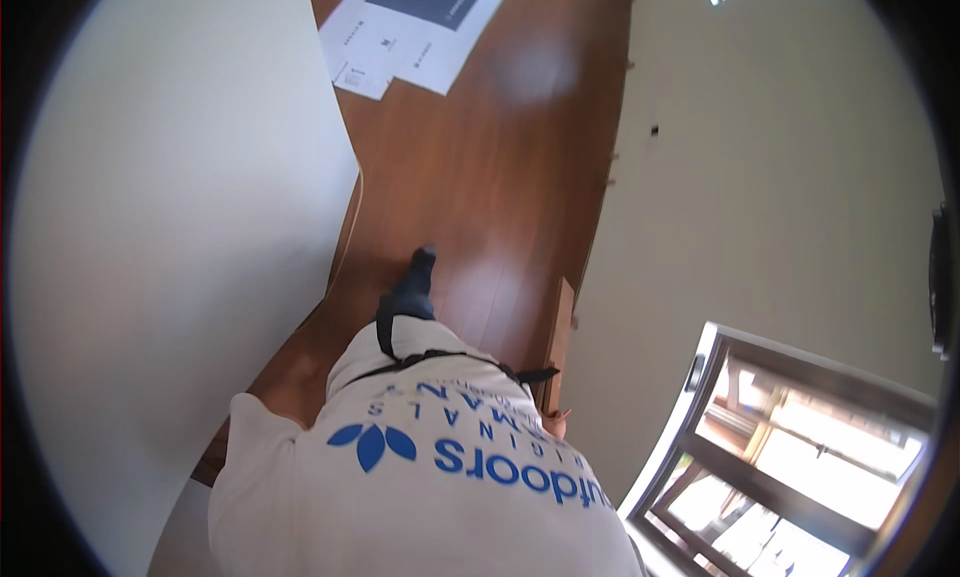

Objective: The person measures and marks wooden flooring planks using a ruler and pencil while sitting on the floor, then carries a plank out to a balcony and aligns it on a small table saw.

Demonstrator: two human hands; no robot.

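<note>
I look down at my white T-shirt with blue printing [400,517], a black strap [420,362] across it and one dark-socked foot [420,272] on the wooden floor [460,177]. A small part of my right hand [555,422] shows at the right side of my body, low beside a narrow wooden board [560,317]; whether it holds or touches anything is hidden. My left hand is out of view.
A pale wall or panel [170,227] fills the left, a thin cable [355,207] along its foot. Printed sheets [410,67] lie on the floor ahead. On the right stand a wall [760,177], an open-looking window [800,447] and a dark object [938,277] at the rim.
</note>
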